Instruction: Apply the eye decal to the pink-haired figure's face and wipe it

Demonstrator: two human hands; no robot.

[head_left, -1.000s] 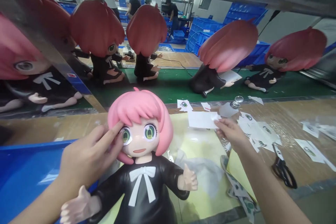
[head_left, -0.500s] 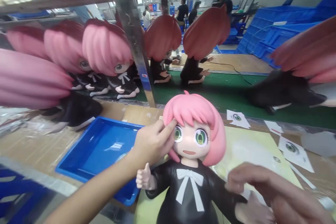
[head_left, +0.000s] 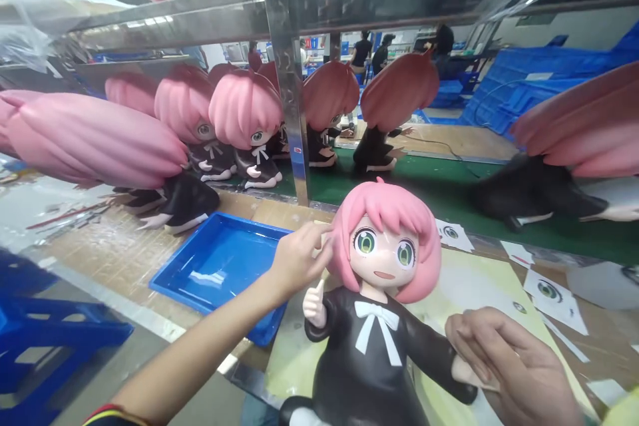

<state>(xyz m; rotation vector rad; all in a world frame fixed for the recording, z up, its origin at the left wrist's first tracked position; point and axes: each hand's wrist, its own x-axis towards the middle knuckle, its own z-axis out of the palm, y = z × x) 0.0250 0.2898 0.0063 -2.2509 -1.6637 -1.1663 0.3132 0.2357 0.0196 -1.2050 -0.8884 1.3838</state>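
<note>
Holding the doll (head_left: 382, 309) face-up toward the camera, over the yellow sheet (head_left: 469, 276), middle of the bench edge. Right hand (head_left: 519, 359) has its fingers closed on the doll's outstretched hand, likely to keep the body from turning. Left hand (head_left: 302, 256) is up at the side of the pink hair, touching or just beside it; fingers bent and narrow, can't tell if anything is pinched between them. Placing it there probably gives a side support for the head. Sheet under the doll presumably guards the paint from the bench.

Paper pieces (head_left: 554, 293) with printed eyes lie past the sheet on the right, near the right hand, likely put there for easy reach. More dolls (head_left: 244, 110) stand behind on the left, others along the green belt (head_left: 434, 180), spaced apart, probably so they don't rub.

Containers: blue tray (head_left: 229, 249) lies left of the doll, just beyond the left forearm; pale glare on its floor, may be shallow clear liquid. Blue crates (head_left: 529, 93) are stacked at the right rear, contents not visible from here.
</note>
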